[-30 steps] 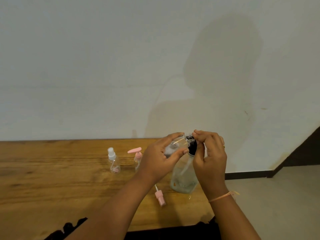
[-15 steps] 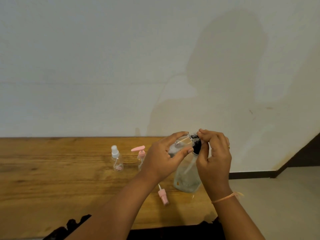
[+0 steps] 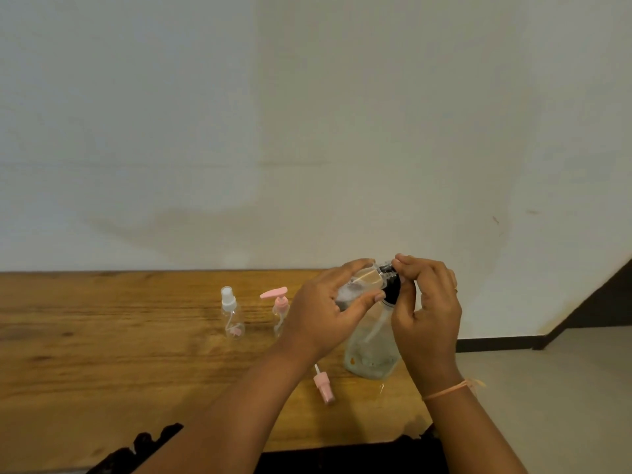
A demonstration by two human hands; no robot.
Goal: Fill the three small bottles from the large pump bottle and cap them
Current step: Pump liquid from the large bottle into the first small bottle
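The large clear pump bottle (image 3: 371,350) stands on the wooden table (image 3: 102,354) near its right end, with a black pump head. My right hand (image 3: 427,313) curls over that pump head from the right. My left hand (image 3: 325,313) holds a small clear bottle (image 3: 359,285) tilted with its mouth at the pump's nozzle. A small bottle with a white spray cap (image 3: 232,316) and a small bottle with a pink pump cap (image 3: 280,309) stand to the left. A loose pink cap (image 3: 324,388) with its tube lies on the table in front.
A pale wall rises directly behind the table. The table's right edge ends just past the large bottle, with pale floor (image 3: 547,388) and a dark skirting board (image 3: 496,343) beyond. Dark clothing shows along the near edge.
Both hands stay on the small bottle and pump head with only slight shifts. The camera view has drifted a little; the objects on the table have not moved.
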